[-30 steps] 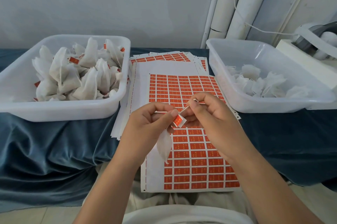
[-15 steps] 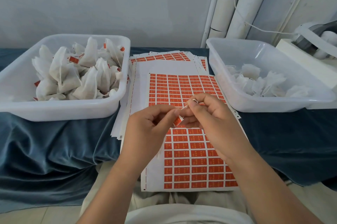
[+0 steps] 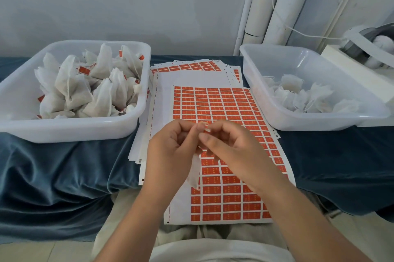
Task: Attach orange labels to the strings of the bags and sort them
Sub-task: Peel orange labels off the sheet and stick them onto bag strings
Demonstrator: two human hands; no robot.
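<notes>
The left hand [image 3: 170, 153] and the right hand [image 3: 234, 151] meet fingertip to fingertip over the middle of the table. Both have curled fingers, and thumb and forefinger of each pinch a small label [image 3: 206, 129] between them. Only a sliver of the label shows, white with a trace of orange. A white bag [image 3: 195, 174] hangs below the left hand, against its inner edge and clear of the table. Its string is too fine to make out, so I cannot tell how the bag is held.

Directly under the hands lies a sheet of orange labels [image 3: 221, 104], its near end hanging over the table edge toward the person's lap. It rests on a loose stack of sheets [image 3: 191, 68] that fans out behind and to the left.

To the left of the sheets stands a white tub [image 3: 70, 131], heaped with labelled bags [image 3: 102, 93]. Orange tags show here and there among them. To the right stands a clearer tub [image 3: 315, 124] holding a shallower layer of plain bags [image 3: 307, 97] with loose strings and no orange visible. Both tubs sit on a dark blue cloth [image 3: 53, 166] that drapes over the table front.

White pipes [image 3: 277, 6] run up the wall behind the right tub, and a grey-and-white device [image 3: 362, 48] sits at the far right.
</notes>
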